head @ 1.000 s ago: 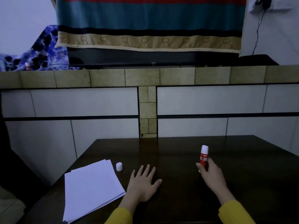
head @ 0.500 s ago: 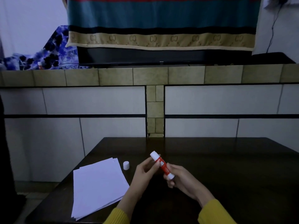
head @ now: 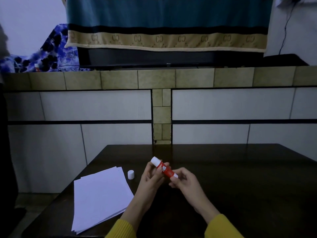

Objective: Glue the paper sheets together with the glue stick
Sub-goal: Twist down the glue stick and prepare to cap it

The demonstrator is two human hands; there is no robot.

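Glue stick [head: 164, 168] held tilted above desk [head: 240, 177] centre, both grips closed on it: left hand [head: 151, 177] on red body, right hand [head: 184, 180] pinching lower end. Paper sheets [head: 101, 194] stacked by left edge. Loose white cap [head: 130, 174] upright just beside stack's far corner.
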